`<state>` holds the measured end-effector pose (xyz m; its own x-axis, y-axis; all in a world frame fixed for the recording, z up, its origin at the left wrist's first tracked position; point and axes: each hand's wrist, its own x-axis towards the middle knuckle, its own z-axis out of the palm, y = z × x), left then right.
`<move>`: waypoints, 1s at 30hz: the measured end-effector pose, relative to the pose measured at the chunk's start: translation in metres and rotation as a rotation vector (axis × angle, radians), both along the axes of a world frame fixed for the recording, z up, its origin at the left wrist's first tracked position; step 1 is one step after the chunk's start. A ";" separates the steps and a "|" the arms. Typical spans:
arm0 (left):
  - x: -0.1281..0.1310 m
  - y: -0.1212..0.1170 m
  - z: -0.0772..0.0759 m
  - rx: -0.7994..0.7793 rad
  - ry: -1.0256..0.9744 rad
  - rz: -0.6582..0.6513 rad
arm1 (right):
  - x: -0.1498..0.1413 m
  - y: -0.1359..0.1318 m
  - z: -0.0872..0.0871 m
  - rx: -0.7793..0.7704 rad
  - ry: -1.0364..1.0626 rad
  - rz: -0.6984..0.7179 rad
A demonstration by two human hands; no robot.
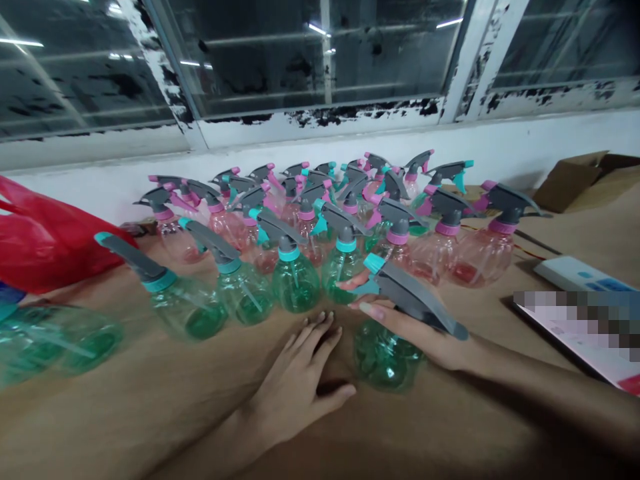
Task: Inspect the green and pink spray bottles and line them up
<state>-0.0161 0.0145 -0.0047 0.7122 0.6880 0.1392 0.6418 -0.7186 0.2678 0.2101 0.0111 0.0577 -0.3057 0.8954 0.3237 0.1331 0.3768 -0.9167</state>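
Observation:
My right hand (425, 333) is wrapped round the neck of a green spray bottle (385, 357) with a grey trigger head and teal nozzle, standing on the brown table (150, 400). My left hand (295, 380) lies flat on the table just left of that bottle, fingers stretched out and together, holding nothing. Right behind the hands stands a row of green spray bottles (295, 280), and behind those several pink spray bottles (440, 250) with grey heads.
A red plastic bag (45, 243) lies at the left, with empty green bottles (60, 343) in front of it. An open cardboard box (585, 177) sits at the back right. A white device (580, 273) and printed sheet (580, 327) lie at the right. A window wall runs behind.

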 end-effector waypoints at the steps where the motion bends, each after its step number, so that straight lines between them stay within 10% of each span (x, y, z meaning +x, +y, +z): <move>1: 0.000 0.000 0.000 -0.001 -0.002 0.001 | 0.000 0.000 0.000 0.003 -0.005 0.001; 30: 0.002 0.000 0.002 0.058 0.109 -0.003 | 0.002 -0.001 0.001 0.023 -0.051 -0.045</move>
